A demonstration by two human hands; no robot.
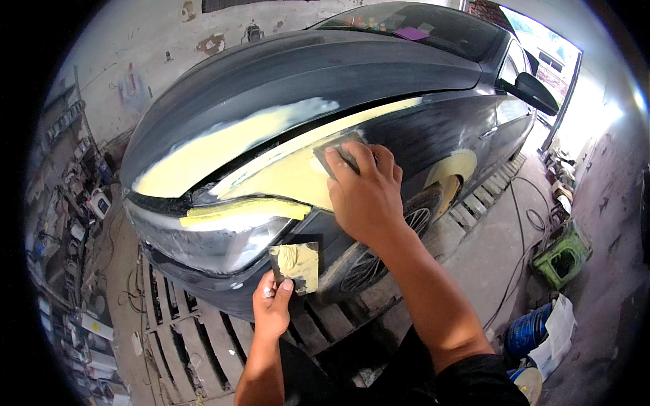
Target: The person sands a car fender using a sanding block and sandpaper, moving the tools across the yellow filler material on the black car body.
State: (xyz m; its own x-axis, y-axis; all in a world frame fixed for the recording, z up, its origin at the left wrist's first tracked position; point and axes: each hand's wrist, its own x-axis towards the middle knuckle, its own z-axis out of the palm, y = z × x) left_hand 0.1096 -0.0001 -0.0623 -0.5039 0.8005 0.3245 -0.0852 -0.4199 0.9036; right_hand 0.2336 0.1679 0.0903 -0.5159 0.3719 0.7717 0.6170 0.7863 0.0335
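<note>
My right hand [362, 189] grips a dark flat spreader [328, 145] pressed on pale yellow filler [284, 169] on the dark grey car's front fender. My left hand [274, 301] holds a square board [298, 267] with a dollop of pale filler on it, low beside the headlight [203, 240]. Yellow tape [244, 210] runs along the headlight's upper edge. Another pale filler patch [183, 155] lies on the hood, and a smaller one [447, 162] is on the wheel arch.
Slatted wooden pallets [169, 325] lie below the car. At right stand a green container [562, 247], a blue bucket [525, 331] and coiled hoses [535, 216]. A cluttered shelf [68, 257] lines the left. An open doorway [545, 61] shows at back right.
</note>
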